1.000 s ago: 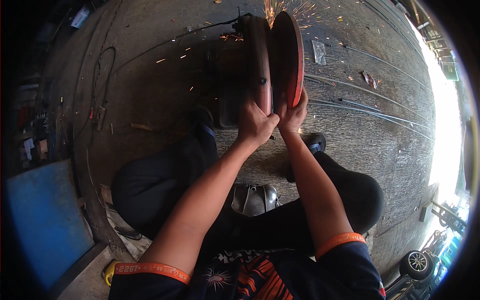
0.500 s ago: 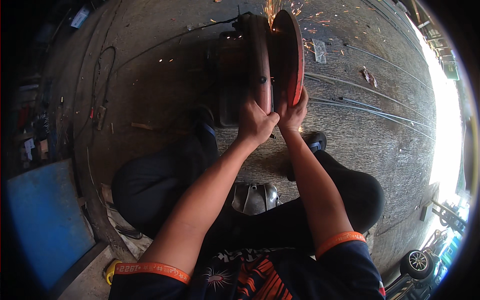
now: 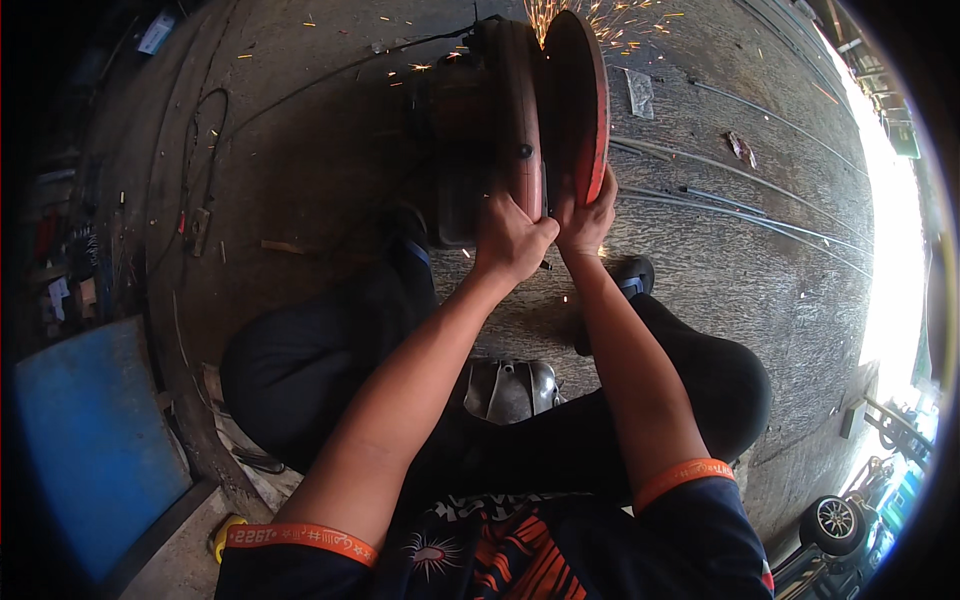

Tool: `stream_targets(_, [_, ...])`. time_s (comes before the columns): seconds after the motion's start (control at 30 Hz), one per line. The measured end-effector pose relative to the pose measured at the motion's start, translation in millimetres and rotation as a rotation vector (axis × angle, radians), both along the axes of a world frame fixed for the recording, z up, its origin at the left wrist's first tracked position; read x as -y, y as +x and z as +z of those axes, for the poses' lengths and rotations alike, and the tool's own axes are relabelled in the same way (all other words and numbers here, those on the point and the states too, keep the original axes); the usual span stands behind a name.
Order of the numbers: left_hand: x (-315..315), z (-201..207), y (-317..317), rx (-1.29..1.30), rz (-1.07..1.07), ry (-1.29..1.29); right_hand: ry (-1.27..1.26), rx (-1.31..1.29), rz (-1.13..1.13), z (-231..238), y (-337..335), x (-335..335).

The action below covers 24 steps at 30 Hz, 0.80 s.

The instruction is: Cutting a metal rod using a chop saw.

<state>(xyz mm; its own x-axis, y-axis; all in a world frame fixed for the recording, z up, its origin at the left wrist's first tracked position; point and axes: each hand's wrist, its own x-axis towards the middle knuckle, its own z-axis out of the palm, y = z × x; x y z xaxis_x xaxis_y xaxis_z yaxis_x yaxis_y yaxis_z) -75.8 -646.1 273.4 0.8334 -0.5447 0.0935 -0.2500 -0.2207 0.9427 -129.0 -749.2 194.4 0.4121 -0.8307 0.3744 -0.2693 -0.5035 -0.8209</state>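
A motor-driven grinding or cutting machine [image 3: 455,190] stands on the floor in front of me, dark, with a curved reddish guard [image 3: 520,110]. My left hand [image 3: 513,243] is closed at the guard's lower end; its fingers are partly hidden. Right beside the guard stands a large round disc [image 3: 597,125], seen nearly edge-on, with a red outer face. My right hand [image 3: 585,220] grips its lower rim, fingers on the red side. The two hands almost touch. Orange sparks [image 3: 560,22] spray from between guard and disc at the top; the contact point is hidden.
Long thin metal rods [image 3: 740,210] lie on the floor to the right, near a clear plastic bag [image 3: 639,94]. A metal casing [image 3: 510,392] sits between my legs. At left are a cable [image 3: 212,140] and a blue panel [image 3: 100,430]. A wheeled vehicle [image 3: 835,525] stands lower right.
The disc's top has risen slightly, with a small rise of my right hand. The sparks now fan out wider at the top. My left hand has hardly moved.
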Motion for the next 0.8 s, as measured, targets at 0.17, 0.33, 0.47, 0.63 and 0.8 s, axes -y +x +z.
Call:
stream_targets(0.17, [0.2, -1.8, 0.0, -0.005, -0.008, -0.031, -0.026, -0.005, 0.004, 0.7, 0.2, -0.1])
stream_targets(0.33, [1.2, -2.8, -0.7, 0.016, 0.003, -0.066, -0.061, 0.017, 0.004, -1.2, 0.3, 0.1])
stream_targets(0.47, [1.6, -6.7, 1.7, 0.019, -0.019, -0.087, -0.016, -0.022, 0.008, 0.0, -1.1, -0.7])
stream_targets(0.63, [-0.4, -5.2, 1.5, 0.082, -0.021, 0.014, 0.028, -0.047, 0.001, 2.0, -0.8, -1.5])
stream_targets(0.8, [1.1, 1.0, 1.1, 0.033, -0.015, -0.046, -0.005, -0.031, 0.002, -0.6, -0.9, -0.8])
